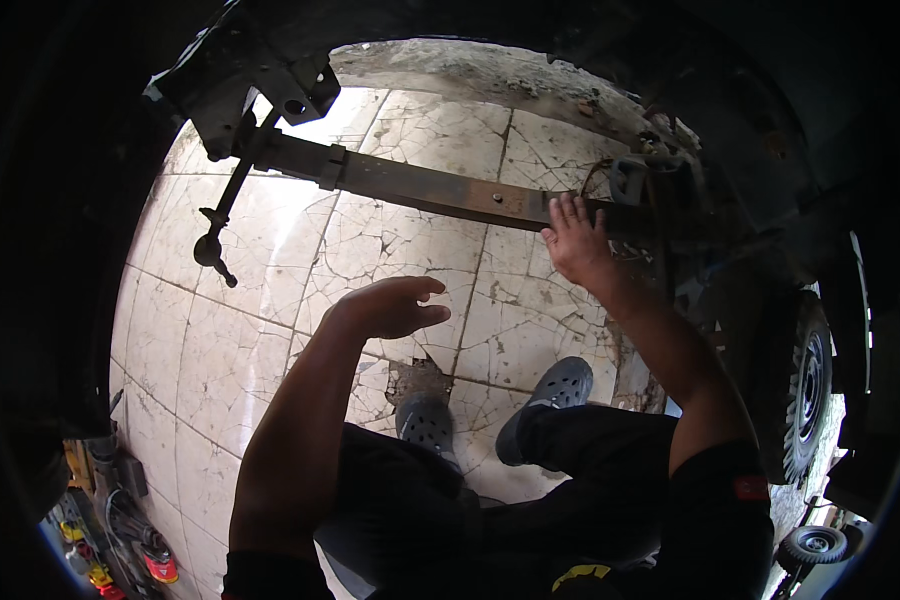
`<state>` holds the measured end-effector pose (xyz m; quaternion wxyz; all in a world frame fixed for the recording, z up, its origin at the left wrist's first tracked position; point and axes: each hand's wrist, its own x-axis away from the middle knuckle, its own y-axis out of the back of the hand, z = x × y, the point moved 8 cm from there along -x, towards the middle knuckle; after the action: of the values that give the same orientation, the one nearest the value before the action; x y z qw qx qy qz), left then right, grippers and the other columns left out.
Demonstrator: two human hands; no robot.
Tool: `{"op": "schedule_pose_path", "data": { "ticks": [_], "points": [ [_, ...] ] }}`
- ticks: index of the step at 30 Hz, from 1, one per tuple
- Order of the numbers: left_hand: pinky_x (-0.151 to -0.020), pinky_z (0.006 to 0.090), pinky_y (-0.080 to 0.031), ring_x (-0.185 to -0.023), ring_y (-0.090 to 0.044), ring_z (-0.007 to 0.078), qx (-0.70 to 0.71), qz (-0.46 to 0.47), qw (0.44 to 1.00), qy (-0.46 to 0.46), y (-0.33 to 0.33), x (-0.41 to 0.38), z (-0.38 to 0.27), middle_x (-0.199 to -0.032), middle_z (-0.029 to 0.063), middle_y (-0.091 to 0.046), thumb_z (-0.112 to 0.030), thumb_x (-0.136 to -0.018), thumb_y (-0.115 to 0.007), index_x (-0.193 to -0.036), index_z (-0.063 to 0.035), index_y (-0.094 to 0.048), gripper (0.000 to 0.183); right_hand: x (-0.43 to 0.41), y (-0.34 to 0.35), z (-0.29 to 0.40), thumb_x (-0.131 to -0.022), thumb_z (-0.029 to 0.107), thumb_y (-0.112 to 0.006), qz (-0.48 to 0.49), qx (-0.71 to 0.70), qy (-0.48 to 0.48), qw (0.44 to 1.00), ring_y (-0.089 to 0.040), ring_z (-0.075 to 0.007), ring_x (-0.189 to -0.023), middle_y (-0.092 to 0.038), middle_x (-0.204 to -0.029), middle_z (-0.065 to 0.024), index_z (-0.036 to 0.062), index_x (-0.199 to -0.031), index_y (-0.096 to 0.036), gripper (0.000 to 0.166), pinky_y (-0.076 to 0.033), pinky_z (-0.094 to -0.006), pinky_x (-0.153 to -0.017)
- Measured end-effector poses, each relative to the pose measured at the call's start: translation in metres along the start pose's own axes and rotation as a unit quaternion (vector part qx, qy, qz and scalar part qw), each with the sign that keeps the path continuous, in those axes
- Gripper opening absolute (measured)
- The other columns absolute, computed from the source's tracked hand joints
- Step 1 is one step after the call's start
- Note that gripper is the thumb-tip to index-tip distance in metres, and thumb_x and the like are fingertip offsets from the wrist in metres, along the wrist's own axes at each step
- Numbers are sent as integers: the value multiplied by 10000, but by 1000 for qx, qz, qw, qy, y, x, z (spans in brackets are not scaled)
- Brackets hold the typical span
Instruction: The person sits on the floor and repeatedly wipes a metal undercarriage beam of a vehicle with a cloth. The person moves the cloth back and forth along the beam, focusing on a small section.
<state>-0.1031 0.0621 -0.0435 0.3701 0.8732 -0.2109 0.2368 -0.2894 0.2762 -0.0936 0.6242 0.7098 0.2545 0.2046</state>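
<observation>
A vehicle's steel leaf spring (420, 184) runs across the upper middle of the head view, above a cracked tile floor. My right hand (574, 236) rests flat with its fingers on the spring's right part, just right of a rusty patch with a bolt head (497, 198). Over the floor, below the spring, my left hand (401, 306) hangs in the air with thumb and fingers apart, holding nothing. A metal clamp (333, 167) wraps the spring's left part. From its left end a dark rod with a ball-shaped joint (208, 250) points down.
Dark vehicle framework with a holed bracket (295, 106) surrounds the view. Treaded wheels (810, 379) stand at the right. Assorted parts and a red can (161, 568) lie at the lower left. The tile floor (232, 360) has a broken hole (418, 379) near my shoes.
</observation>
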Motion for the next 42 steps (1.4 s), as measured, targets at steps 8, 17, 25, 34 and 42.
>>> {"op": "schedule_pose_path", "data": {
  "ticks": [8, 17, 25, 34, 42],
  "points": [
    [-977, 382, -482, -1200, -573, 311, 6, -8, 1000, 12, 2, 4, -6, -1317, 203, -567, -405, -945, -602, -1385, -90, -480, 555, -3, 7, -21, -1018, 420, -335, -19, -14, -1, 1000, -248, -304, -1447, -270, -1566, -133, 74, -1495, -304, 590, -193, -623, -1127],
    [-982, 385, -480, -1218, -560, 317, -8, -2, 1000, 11, -1, 1, -8, -1324, 209, -560, -404, -948, -600, -1395, -87, -468, 563, 0, 6, -18, -1005, 442, -370, -59, -10, 64, 996, -278, -344, -1426, -306, -1545, -152, 44, -1465, -356, 609, -196, -621, -1124],
    [-997, 384, -471, -1226, -557, 314, 4, 8, 1000, 23, -3, 4, -3, -1341, 212, -549, -415, -955, -582, -1403, -90, -458, 567, 15, 3, 22, -1005, 420, -376, -46, -31, 103, 993, -277, -343, -1425, -291, -1547, -175, 126, -1477, -361, 556, -203, -619, -1122],
    [-995, 387, -473, -1224, -560, 318, -4, 3, 1000, 25, 0, 8, -4, -1343, 206, -550, -412, -955, -578, -1400, -92, -460, 561, 10, 1, -22, -1004, 404, -396, -59, 18, -11, 998, -324, -332, -1404, -346, -1515, -173, 130, -1444, -414, 519, -235, -614, -1110],
    [-1007, 386, -463, -1228, -556, 316, -1, 0, 1000, 20, 1, 8, -9, -1351, 203, -544, -411, -955, -577, -1411, -93, -450, 571, 8, 5, -76, -1001, 376, -413, -69, -16, -30, 997, -341, -378, -1384, -384, -1473, -237, 46, -1415, -431, 530, -243, -569, -1118]
  ]
}}
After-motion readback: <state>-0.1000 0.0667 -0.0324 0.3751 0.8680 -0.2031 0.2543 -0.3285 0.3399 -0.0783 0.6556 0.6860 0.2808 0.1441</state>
